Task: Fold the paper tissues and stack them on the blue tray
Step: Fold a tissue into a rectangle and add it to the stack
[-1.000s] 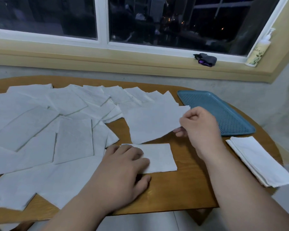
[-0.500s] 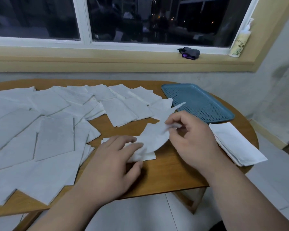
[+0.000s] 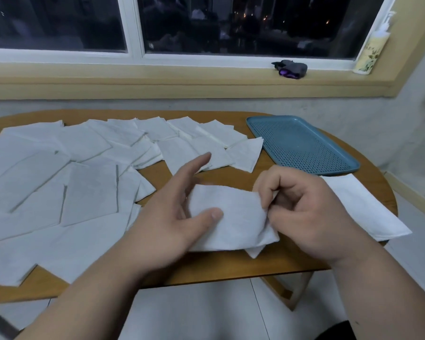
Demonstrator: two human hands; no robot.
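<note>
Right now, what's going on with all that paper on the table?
A person is folding one tissue at the near edge of the table. The right hand pinches its right end, and the left hand holds the other side, thumb on top. Many loose tissues lie spread across the table's left. A folded pile sits beside the blue tray, which has nothing on it yet.
</note>
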